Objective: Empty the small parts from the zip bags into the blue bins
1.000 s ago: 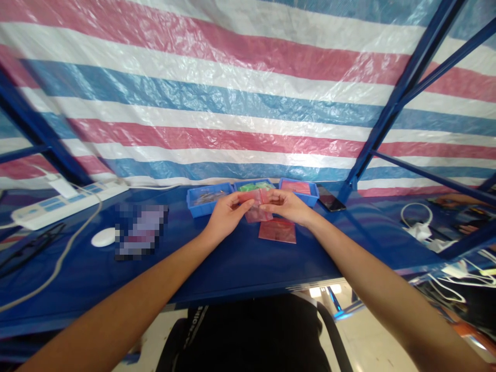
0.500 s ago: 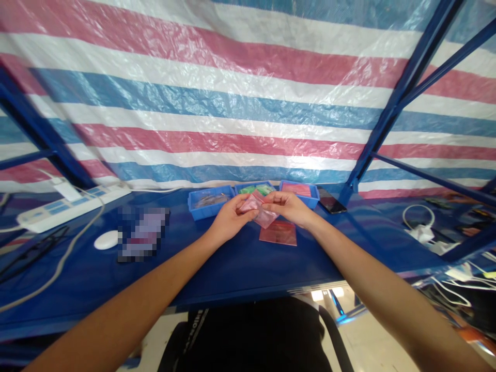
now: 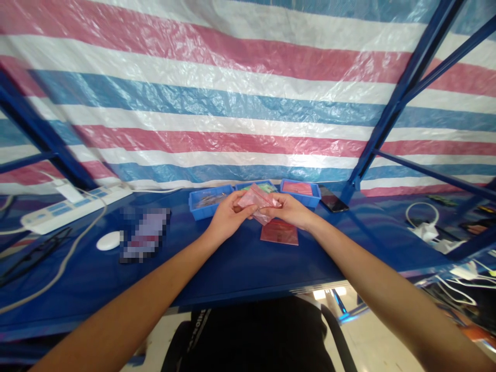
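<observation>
A small pink see-through plastic bag (image 3: 257,198) is held up above the blue table, turned cornerwise. My left hand (image 3: 231,213) grips its left side between thumb and fingers. On its right side my right hand (image 3: 290,211) pinches it the same way. Whether anything lies inside the bag I cannot make out. Just below, a second pink plastic bag (image 3: 279,232) lies flat on the tabletop. Behind the hands stand three blue bins: the left bin (image 3: 205,211) has metal pieces, the middle bin (image 3: 237,185) green bags, the right bin (image 3: 315,199) pink bags.
A dark phone (image 3: 334,199) lies right of the bins. At left are a white power strip (image 3: 77,207), a cable, a white oval object (image 3: 109,241) and a blurred-out item (image 3: 148,233). A white charger (image 3: 426,231) sits at right. Striped sheeting hangs behind the table.
Both hands keep hold of the pink bag. It has been turned and spread, showing more of its surface, and my right fingers have shifted lower along its edge.
</observation>
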Demonstrator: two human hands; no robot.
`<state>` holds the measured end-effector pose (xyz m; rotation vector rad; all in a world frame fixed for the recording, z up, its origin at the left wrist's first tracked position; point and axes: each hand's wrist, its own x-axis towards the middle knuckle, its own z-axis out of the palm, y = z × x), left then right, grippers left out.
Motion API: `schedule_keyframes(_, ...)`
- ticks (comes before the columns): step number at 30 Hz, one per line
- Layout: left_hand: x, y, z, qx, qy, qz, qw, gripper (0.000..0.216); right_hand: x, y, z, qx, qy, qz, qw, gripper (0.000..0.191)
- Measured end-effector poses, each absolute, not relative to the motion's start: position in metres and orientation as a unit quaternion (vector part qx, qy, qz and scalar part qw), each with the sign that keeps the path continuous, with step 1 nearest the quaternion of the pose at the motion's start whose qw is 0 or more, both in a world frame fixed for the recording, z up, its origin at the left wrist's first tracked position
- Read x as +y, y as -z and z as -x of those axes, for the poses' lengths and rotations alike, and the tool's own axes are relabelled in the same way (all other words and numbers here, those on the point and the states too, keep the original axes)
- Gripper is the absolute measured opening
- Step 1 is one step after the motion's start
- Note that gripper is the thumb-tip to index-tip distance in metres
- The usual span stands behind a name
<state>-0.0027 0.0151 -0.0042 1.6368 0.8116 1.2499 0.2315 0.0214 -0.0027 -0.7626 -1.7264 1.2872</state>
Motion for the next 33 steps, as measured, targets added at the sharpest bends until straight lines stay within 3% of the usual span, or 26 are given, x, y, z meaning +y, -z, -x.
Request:
schedule_keyframes(6,0.020,0.009,0.004,0.329,-0.507,-0.664,0.439,0.059,0.024,0.005,-0.229,-0.686,-0.490,0.326,0.428,0.046)
schedule_keyframes(9,0.022,0.011,0.006,0.327,-0.515,-0.650,0.453,0.061,0.033,0.004,-0.234,-0.662,-0.469,0.337,0.478,0.043)
schedule_keyframes(14,0.021,0.009,0.007,0.352,-0.508,-0.647,0.447,0.058,0.054,-0.006,-0.274,-0.618,-0.281,0.415,0.606,0.035)
schedule_keyframes(17,0.019,0.007,0.007,0.354,-0.498,-0.661,0.436,0.055,0.062,-0.011,-0.311,-0.684,-0.052,0.469,0.557,0.028)
schedule_keyframes(20,0.016,0.008,0.007,0.350,-0.471,-0.688,0.427,0.049,0.067,-0.010,-0.340,-0.745,0.050,0.489,0.451,0.035)
schedule_keyframes(25,0.007,0.006,0.008,0.350,-0.421,-0.751,0.368,0.038,0.072,-0.001,-0.357,-0.812,0.038,0.483,0.325,0.044)
schedule_keyframes(30,-0.008,-0.007,0.006,0.291,-0.344,-0.865,0.219,0.028,0.067,-0.001,-0.349,-0.828,0.038,0.462,0.315,0.038)
schedule_keyframes(33,-0.013,-0.007,0.004,0.230,-0.312,-0.906,0.172,0.040,0.062,-0.004,-0.343,-0.826,0.038,0.453,0.332,0.044)
